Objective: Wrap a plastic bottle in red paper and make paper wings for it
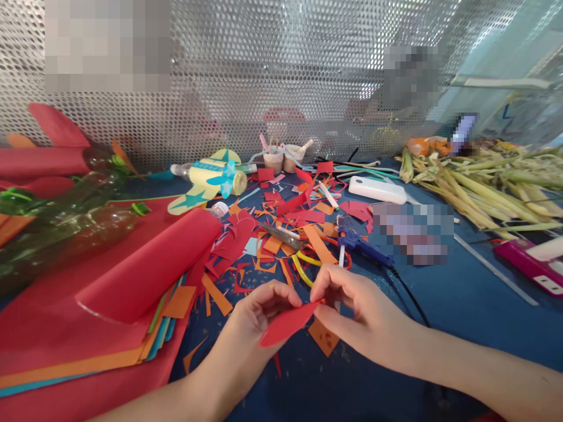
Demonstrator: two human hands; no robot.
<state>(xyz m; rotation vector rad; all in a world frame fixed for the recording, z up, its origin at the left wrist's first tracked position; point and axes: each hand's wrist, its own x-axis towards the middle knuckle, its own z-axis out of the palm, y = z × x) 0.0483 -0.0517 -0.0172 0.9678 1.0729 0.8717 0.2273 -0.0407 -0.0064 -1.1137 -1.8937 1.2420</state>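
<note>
A small red paper piece is held between my two hands, low in the middle of the view. My left hand has its fingers curled round the left part of the piece, partly hidden behind it. The thumb and fingertips of my right hand pinch its right end. Just below my right fingers lies an orange paper square with dark spots. A blue glue gun rests beyond my right hand, and scissors with yellow and orange handles lie beyond both hands.
At left, a red-wrapped bottle lies on stacked coloured paper. Clear green bottles are behind. Paper scraps cover the middle. A yellow decorated bottle, two cups, a white device and dry stalks stand or lie farther back.
</note>
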